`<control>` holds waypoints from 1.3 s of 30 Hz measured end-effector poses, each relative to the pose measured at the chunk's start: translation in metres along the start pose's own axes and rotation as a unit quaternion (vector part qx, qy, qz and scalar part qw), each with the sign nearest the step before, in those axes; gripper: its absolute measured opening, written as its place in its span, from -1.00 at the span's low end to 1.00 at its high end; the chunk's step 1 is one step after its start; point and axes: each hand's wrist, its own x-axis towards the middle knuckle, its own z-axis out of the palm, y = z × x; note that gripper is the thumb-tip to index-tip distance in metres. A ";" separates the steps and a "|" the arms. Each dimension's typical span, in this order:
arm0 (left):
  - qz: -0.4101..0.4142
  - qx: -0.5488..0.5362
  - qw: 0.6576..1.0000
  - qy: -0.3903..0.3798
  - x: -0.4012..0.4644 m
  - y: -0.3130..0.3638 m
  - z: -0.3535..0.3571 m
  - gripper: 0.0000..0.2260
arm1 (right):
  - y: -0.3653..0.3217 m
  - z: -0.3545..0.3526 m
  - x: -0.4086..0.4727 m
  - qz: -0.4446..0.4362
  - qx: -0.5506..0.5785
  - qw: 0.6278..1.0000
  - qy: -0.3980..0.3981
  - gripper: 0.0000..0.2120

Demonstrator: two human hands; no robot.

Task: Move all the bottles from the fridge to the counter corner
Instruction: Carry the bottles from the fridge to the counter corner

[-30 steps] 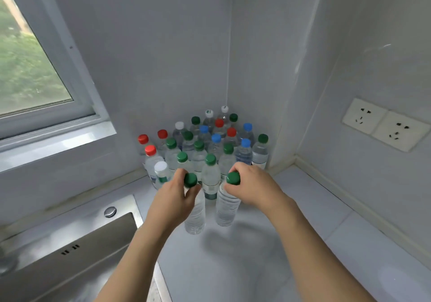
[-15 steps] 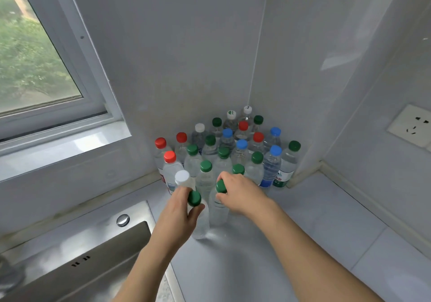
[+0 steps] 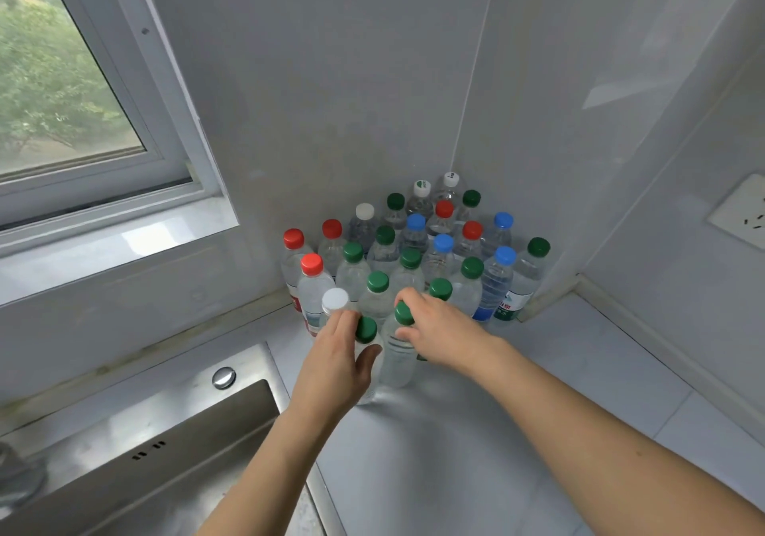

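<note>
We have a large cluster of bottles already in the worktop corner, and our left hand and right hand each grip one green-capped bottle at its front edge; the fridge is out of view.

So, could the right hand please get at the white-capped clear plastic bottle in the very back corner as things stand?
Probably not cleanly: the right hand already grips a green-capped bottle, and rows of upright bottles crowd in front of the white-capped bottle.
</note>
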 end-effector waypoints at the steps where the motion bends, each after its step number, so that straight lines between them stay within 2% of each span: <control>1: -0.008 -0.009 1.000 -0.003 0.002 0.000 -0.002 -0.78 | 0.001 0.000 -0.001 0.002 0.007 1.000 0.001 -0.69; 5: -0.041 0.000 0.999 -0.023 0.004 0.006 -0.005 -0.78 | 0.004 0.004 -0.007 0.021 0.046 0.999 0.013 -0.60; 9: -0.066 0.105 0.992 -0.027 0.006 0.025 -0.013 -0.74 | 0.019 0.006 -0.038 0.055 0.125 0.991 0.015 -0.34; 12: 0.005 0.148 0.989 0.012 0.011 0.051 -0.018 -0.61 | 0.040 0.001 -0.071 0.085 0.145 0.986 0.022 -0.37; 15: 0.092 0.159 0.983 0.018 0.021 0.081 -0.011 -0.59 | 0.057 -0.008 -0.098 0.100 0.118 0.987 0.044 -0.45; 20: 0.193 0.164 0.964 -0.076 0.030 0.146 0.039 -0.53 | 0.101 -0.019 -0.152 0.169 0.096 0.978 0.079 -0.37; 26: 0.255 0.203 0.920 -0.216 0.032 0.200 0.116 -0.45 | 0.160 -0.014 -0.226 0.282 0.102 0.948 0.111 -0.36; 29: 0.278 0.216 0.901 -0.255 0.026 0.223 0.142 -0.45 | 0.176 -0.013 -0.261 0.327 0.098 0.931 0.126 -0.35; 39: 0.362 0.224 0.852 -0.303 -0.047 0.322 0.183 -0.48 | 0.197 -0.006 -0.405 0.417 0.112 0.882 0.190 -0.35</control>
